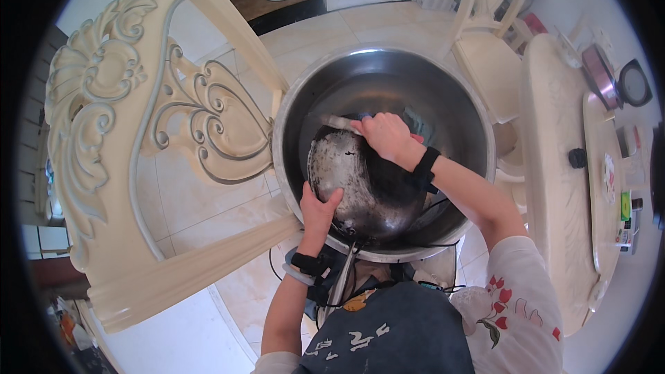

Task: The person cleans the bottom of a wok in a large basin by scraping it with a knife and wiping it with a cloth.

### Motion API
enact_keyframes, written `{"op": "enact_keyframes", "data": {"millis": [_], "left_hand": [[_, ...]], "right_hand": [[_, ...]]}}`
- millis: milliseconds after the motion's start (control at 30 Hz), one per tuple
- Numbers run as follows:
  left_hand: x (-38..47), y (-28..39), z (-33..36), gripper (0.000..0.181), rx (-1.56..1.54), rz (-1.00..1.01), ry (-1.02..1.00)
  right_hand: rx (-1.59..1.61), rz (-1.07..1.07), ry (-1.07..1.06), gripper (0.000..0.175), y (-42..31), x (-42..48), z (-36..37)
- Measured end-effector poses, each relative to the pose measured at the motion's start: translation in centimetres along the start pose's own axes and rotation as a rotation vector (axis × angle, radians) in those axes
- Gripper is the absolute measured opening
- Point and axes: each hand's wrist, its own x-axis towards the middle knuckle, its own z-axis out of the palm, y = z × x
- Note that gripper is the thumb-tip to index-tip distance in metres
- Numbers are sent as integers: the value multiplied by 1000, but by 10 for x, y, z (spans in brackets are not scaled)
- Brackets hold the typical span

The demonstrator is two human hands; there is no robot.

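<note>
A wok-like metal pan (340,166) lies bottom up inside a large round metal basin (457,88). Its underside is part bare grey metal and part black with soot. The pan's metal handle (343,275) reaches over the basin's near rim towards me. My left hand (318,210) grips the pan's left edge, thumb on the underside. In my right hand (387,135) is a flat scraper-like tool (335,122), blurred and partly covered by the fingers, at the pan's far edge. A greyish-green cloth (415,119) lies in the basin behind that hand.
A carved cream chair (109,166) stands close on the left. To the right is a cream table (556,166) bearing a pink pot (600,72) and small items. Another chair (488,72) stands at the far right. Dark cords hang by the basin's near rim.
</note>
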Motion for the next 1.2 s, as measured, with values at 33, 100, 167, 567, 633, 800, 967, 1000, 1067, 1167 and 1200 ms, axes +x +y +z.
{"op": "enact_keyframes", "data": {"millis": [33,100,167,567,633,800,967,1000,1067,1167,1200], "left_hand": [[0,0,1,53,-2,7,1],[0,8,0,54,0,-18,-2],[-1,10,0,54,8,-30,-4],[2,3,1,56,19,-18,7],[1,2,1,56,14,-13,6],[1,7,1,55,43,-15,5],[1,4,-1,55,16,-7,1],[0,2,0,55,4,-4,2],[2,2,2,55,5,1,4],[0,3,0,55,34,3,3],[1,2,1,55,28,6,4]], "right_hand": [[3,-49,-1,45,-4,-3,1],[13,-146,-4,46,-13,-9,1],[3,-92,2,47,-7,-5,-2],[-83,-1,-19,47,2,-4,1],[-76,-15,2,47,1,-6,2],[38,-131,46,47,-6,-14,0],[2,-24,27,46,1,-4,0],[8,-67,36,47,-2,-7,-1],[-12,-115,-49,47,-7,-9,3],[-16,13,-21,46,3,0,2],[-12,14,-42,47,7,2,-1]]}}
